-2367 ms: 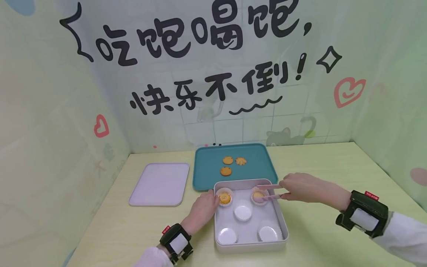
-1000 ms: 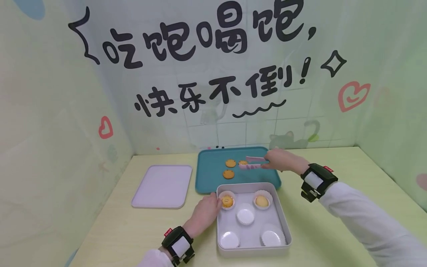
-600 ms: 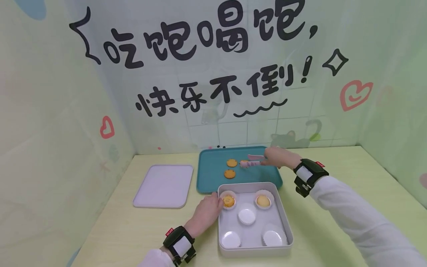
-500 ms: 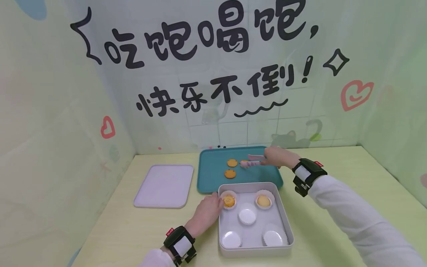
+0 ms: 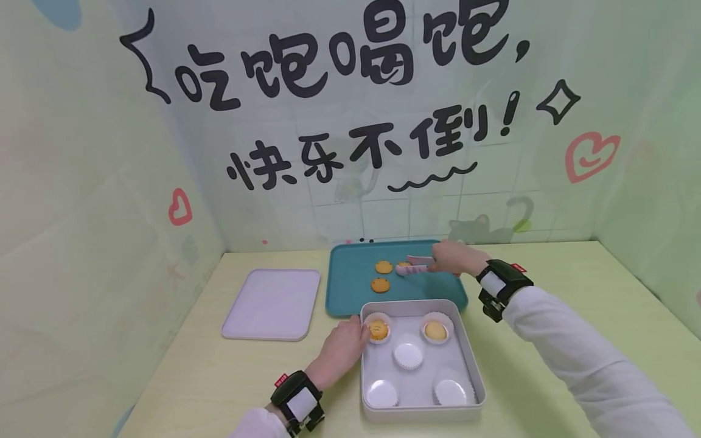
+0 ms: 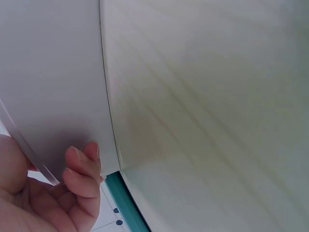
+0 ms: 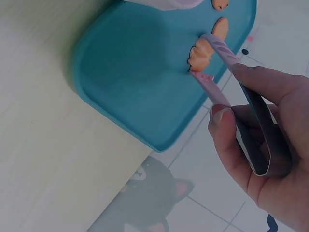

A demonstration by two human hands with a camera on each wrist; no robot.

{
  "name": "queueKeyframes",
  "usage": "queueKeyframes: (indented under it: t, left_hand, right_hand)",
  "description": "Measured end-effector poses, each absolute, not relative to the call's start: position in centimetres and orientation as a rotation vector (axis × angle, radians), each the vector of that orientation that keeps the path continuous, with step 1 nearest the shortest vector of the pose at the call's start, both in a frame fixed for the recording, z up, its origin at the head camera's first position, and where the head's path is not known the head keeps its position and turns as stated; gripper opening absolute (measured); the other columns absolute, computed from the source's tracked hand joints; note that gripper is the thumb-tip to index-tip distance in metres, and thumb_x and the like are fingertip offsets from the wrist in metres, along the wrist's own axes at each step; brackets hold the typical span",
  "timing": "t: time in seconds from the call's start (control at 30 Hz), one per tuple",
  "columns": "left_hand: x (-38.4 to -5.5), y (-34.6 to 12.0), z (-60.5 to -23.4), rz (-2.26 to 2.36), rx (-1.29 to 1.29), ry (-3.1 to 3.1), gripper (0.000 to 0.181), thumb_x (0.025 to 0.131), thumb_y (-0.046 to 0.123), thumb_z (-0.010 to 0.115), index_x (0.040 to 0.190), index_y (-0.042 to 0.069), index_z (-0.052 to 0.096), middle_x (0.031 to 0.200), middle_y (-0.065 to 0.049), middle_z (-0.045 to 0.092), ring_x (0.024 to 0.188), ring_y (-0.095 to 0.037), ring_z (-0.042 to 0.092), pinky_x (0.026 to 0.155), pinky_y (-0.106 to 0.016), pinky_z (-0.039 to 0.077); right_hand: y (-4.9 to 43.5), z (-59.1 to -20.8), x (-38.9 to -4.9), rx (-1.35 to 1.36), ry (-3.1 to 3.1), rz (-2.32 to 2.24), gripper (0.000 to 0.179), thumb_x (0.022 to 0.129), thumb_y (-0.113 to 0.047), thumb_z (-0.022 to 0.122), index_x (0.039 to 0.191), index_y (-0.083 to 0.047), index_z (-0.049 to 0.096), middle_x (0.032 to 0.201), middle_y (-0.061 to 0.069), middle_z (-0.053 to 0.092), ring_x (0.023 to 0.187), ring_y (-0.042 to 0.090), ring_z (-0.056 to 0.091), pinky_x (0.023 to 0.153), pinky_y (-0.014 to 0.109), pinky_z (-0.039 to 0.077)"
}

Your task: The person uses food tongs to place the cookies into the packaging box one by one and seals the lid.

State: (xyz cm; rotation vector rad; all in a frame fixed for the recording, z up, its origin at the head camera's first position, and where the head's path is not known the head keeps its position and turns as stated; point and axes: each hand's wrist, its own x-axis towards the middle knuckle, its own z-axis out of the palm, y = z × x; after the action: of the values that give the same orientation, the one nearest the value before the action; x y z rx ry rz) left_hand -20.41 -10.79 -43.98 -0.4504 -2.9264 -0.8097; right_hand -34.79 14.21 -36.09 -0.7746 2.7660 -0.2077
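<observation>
My right hand point(image 5: 459, 258) grips pink-tipped tongs point(image 7: 217, 92) over the teal tray point(image 5: 347, 298). In the right wrist view, the tong tips stand on either side of a flower-shaped cookie point(image 7: 200, 54), close against its edges. Two round cookies point(image 5: 383, 267) lie to its left on the tray. My left hand point(image 5: 341, 348) holds the left wall of a pale box point(image 5: 421, 413), fingers curled against the outside in the left wrist view. Inside the box, the back-left paper cup has a golden cookie point(image 5: 378, 330) and the back-right cup a paler one point(image 5: 435, 331).
Three white paper cups without cookies sit in the box, one in the middle point(image 5: 408, 356) and two at the front. A flat lilac tray point(image 5: 271, 304) lies to the left on the wooden table point(image 5: 547, 316). A printed cloth wall point(image 5: 328, 207) rises behind.
My right hand has moved the tongs from the box's back-right cup, leaving the pale cookie there, to the flower-shaped cookie on the teal tray. The left hand stays at the box wall.
</observation>
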Motion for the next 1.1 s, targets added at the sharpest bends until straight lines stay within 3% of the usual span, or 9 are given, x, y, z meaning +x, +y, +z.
queueKeyframes:
  t: [0.27, 0.6, 1.1]
  left_hand:
    - [-20.4, -10.6, -44.0, -0.77, -0.467, -2.893, 0.019, 0.09, 0.01, 0.046, 0.076, -0.002, 0.048, 0.056, -0.003, 0.038, 0.047, -0.015, 0.041, 0.041, -0.029, 0.035]
    - [-20.1, -10.6, -43.7, -0.771, -0.453, -2.898, 0.019, 0.091, 0.01, 0.046, 0.076, -0.002, 0.048, 0.055, -0.003, 0.038, 0.046, -0.015, 0.04, 0.04, -0.029, 0.034]
    - [-20.2, -10.6, -43.8, -0.783, -0.441, -2.918, 0.02, 0.092, 0.011, 0.045, 0.079, -0.003, 0.049, 0.056, -0.003, 0.039, 0.046, -0.014, 0.04, 0.039, -0.027, 0.033]
  right_hand:
    - [14.8, -36.5, -34.9, -0.847, 2.764, -0.251, 0.036, 0.088, -0.018, 0.059, 0.053, -0.01, 0.05, 0.042, -0.004, 0.038, 0.034, 0.011, 0.044, 0.042, 0.023, 0.038]
    - [15.4, -36.6, -34.3, -0.867, 2.775, -0.275, 0.028, 0.088, -0.019, 0.058, 0.063, -0.008, 0.056, 0.047, 0.001, 0.047, 0.037, 0.013, 0.047, 0.05, 0.025, 0.043]
    - [17.3, -34.7, -31.4, -0.944, 2.798, -0.384, 0.024, 0.088, -0.018, 0.059, 0.067, -0.008, 0.052, 0.057, 0.002, 0.043, 0.04, 0.011, 0.047, 0.044, 0.025, 0.042]
